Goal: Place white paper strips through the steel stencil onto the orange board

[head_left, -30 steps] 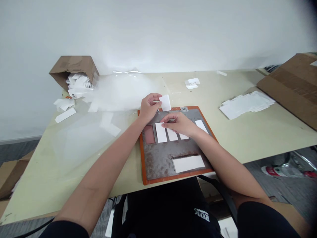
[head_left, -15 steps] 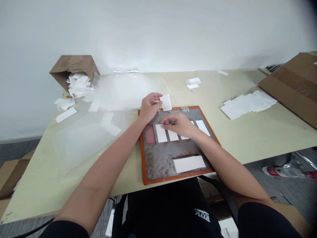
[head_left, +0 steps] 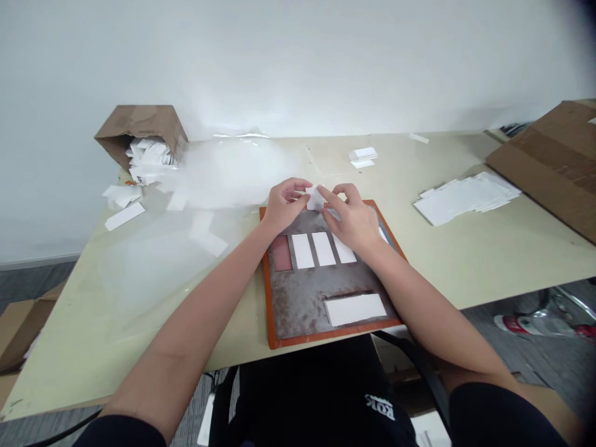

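Observation:
My left hand (head_left: pixel 285 206) pinches a small white card (head_left: pixel 314 198), or a thin stack of them, above the far edge of a grey plate (head_left: pixel 298 298) with an orange border. From the other side, my right hand (head_left: pixel 354 217) has its thumb and index finger at the card's right edge. Several white cards (head_left: pixel 303 251) fill a row of slots in the plate, some partly covered by my right hand. The leftmost slot (head_left: pixel 281 253) shows a pink bottom. A larger white card (head_left: pixel 356 309) lies in the near opening.
An open cardboard box (head_left: pixel 144 118) full of white pieces stands at the back left, with loose pieces (head_left: pixel 125 216) beside it. Clear plastic sheeting (head_left: pixel 153 267) covers the table's left. Fanned white sheets (head_left: pixel 465 197) lie right, near a large carton (head_left: pixel 549 161). A small card stack (head_left: pixel 364 154) sits behind.
My right hand has risen from the second slot to the white card in my left hand. A white card lies in that slot. My left hand has moved slightly right.

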Demonstrator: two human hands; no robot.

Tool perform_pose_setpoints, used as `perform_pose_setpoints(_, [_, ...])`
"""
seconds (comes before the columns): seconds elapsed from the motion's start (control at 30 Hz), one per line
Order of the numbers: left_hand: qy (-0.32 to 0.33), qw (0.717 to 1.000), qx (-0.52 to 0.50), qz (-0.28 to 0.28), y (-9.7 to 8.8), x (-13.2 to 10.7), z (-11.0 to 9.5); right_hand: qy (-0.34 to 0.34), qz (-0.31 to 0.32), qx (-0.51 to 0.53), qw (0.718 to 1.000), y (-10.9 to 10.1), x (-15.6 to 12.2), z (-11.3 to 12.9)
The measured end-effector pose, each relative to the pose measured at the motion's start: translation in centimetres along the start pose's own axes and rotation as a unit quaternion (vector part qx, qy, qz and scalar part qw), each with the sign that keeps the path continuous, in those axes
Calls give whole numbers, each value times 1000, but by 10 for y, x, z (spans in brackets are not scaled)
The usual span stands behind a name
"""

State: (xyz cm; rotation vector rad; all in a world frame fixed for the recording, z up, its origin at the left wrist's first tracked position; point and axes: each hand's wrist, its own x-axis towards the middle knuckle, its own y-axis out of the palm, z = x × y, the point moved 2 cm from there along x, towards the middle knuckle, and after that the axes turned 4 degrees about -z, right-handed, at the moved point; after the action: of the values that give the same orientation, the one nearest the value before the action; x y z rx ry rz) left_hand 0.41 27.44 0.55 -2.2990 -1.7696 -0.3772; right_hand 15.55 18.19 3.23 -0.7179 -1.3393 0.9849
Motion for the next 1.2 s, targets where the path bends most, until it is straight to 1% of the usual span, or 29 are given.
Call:
perform_pose_setpoints(0.1, [0, 1000, -8, 2, 0, 1, 2, -1, -2, -2, 1000, 0, 0, 1])
perform_pose_setpoints(0.27, [0, 1000, -25, 7, -1, 2, 3, 6, -63, 37, 997, -3, 0, 3])
perform_pose_setpoints(0.33, [1, 1000, -30, 6, -2, 3, 4, 5, -79, 73, 994, -5, 0, 3])
perform_pose_setpoints(0.47, [-1, 999, -32, -14, -3, 5, 8, 8, -87, 147, 985, -10, -1, 0])
perform_pose_setpoints(0.53, [-4, 999, -33, -25, -3, 7, 12, 33, -98, 223, 969, -14, -1, -1])
perform_pose_setpoints(0.57, [-7, 999, -34, -29, -3, 7, 13, 52, -97, 277, 955, -15, 0, 0])
perform_pose_setpoints(0.6, [-10, 999, -35, -33, -3, 8, 14, 71, -81, 336, 936, -16, 0, 1])
perform_pose_setpoints(0.63, [-13, 999, -37, -36, -3, 9, 15, 89, -45, 394, 913, -16, 1, 4])
perform_pose_setpoints(0.7, [-19, 998, -39, -44, -4, 9, 14, 116, 69, 486, 864, -16, 2, 15])
perform_pose_setpoints(0.77, [-26, 997, -43, -52, -5, 10, 12, 133, 186, 527, 819, -15, 3, 28])
perform_pose_setpoints(0.8, [-30, 997, -46, -56, -5, 10, 10, 142, 228, 534, 802, -14, 4, 34])
perform_pose_setpoints(0.83, [-34, 996, -50, -61, -5, 10, 9, 150, 254, 536, 791, -13, 4, 40])
perform_pose_setpoints(0.9, [-44, 995, -58, -73, -6, 10, 7, 168, 281, 537, 777, -9, 6, 49])
perform_pose_setpoints(1.03, [-69, 990, -76, -99, -9, 11, 8, 224, 294, 556, 745, 3, 6, 57])
perform_pose_setpoints(1.1, [-82, 987, -85, -109, -10, 12, 8, 234, 296, 559, 738, 8, 5, 58])
perform_pose_setpoints(1.2, [-100, 983, -99, -118, -12, 12, 8, 237, 295, 562, 735, 13, 3, 60])
